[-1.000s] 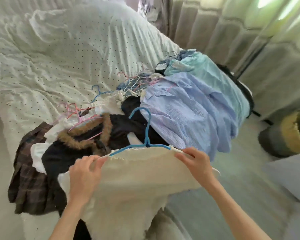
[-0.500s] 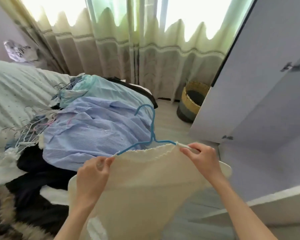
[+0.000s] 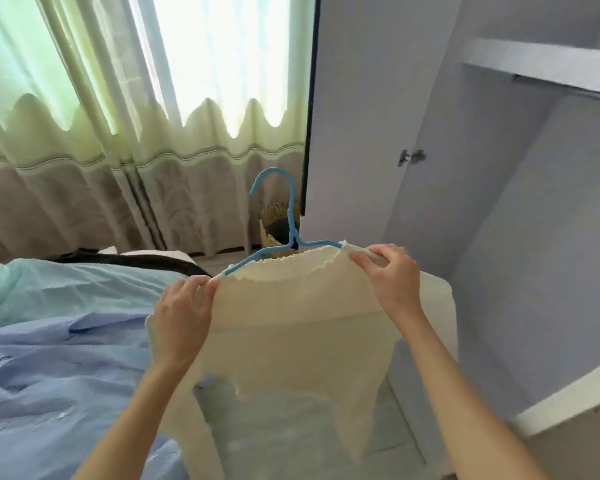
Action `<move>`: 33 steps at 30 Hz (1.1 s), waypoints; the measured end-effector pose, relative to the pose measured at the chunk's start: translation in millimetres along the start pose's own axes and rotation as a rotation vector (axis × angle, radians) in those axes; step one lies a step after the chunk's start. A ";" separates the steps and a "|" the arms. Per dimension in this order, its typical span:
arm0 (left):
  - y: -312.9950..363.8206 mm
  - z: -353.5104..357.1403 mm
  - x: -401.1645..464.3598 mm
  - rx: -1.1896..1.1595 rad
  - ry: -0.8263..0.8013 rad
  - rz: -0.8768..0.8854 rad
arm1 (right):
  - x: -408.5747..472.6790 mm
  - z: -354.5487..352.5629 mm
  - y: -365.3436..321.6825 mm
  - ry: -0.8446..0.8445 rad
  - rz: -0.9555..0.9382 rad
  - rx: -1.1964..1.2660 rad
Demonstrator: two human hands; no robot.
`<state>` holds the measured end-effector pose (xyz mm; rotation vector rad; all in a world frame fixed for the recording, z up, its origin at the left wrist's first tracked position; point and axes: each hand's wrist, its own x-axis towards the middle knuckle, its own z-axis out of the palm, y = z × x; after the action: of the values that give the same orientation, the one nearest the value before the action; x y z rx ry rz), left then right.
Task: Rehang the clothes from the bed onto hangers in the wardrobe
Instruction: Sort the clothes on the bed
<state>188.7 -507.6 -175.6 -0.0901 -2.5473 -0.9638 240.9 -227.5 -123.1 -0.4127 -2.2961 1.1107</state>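
1. The cream knit top (image 3: 291,327) hung on a blue hanger (image 3: 293,237), held up in the air between the bed (image 3: 49,341) and the open wardrobe (image 3: 534,237).
2. The hanger's bar ran left to right, tilted up toward the right; its hook stood upright, opening to the left.
3. The left hand (image 3: 182,323) pinched the top's left shoulder, fingers curled on the fabric.
4. The right hand (image 3: 394,282) gripped the right shoulder, fingers clamped over fabric and hanger end.
5. The hem hung downward.
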 end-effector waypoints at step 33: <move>331.1 411.3 302.3 -0.208 -0.833 0.770 | 284.6 -137.7 170.8 0.485 0.770 -0.498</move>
<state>-166.5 -16.0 -127.0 -1.6935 -2.6285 -0.9573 101.1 102.0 -90.6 -1.6596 -1.9613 0.6034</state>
